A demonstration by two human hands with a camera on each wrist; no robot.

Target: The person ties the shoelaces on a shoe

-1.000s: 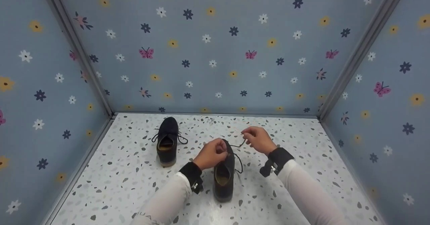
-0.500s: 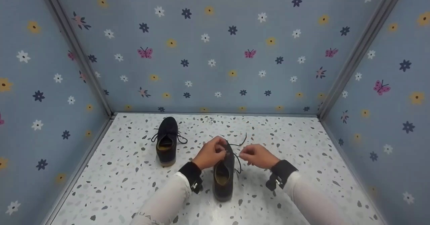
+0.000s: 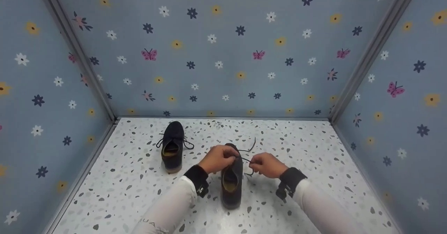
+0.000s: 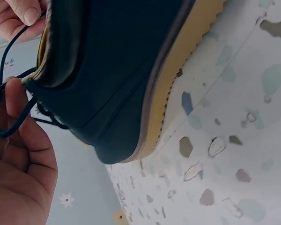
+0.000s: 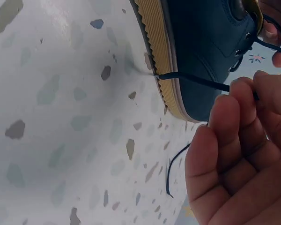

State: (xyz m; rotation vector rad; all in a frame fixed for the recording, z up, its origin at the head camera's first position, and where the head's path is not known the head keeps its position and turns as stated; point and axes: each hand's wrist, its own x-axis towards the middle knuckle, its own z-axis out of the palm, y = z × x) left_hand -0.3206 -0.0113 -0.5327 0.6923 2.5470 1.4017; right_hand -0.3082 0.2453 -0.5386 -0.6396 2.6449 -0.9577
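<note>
A dark lace-up shoe [image 3: 231, 188] with a ridged yellowish sole stands between my hands, toe away from me. Over its eyelets my left hand [image 3: 218, 159] pinches a standing loop of its shoelace [image 4: 1, 117], as the left wrist view shows. Just to the right of the shoe, my right hand [image 3: 269, 165] pinches the lace between thumb and forefinger; a stretch runs across to the left hand and the end [image 5: 192, 78] pokes out past the fingers. Another loose lace end [image 3: 252, 146] lies beyond, near the toe.
A matching shoe [image 3: 172, 162] with its lace in a bow stands to the left on the speckled white surface [image 3: 132, 192]. Blue flowered panels [image 3: 223, 52] wall in the back and both sides.
My right hand let go of the far lace end, came back toward me and took hold of the other lace, drawing it out sideways. The left hand stays at the eyelets.
</note>
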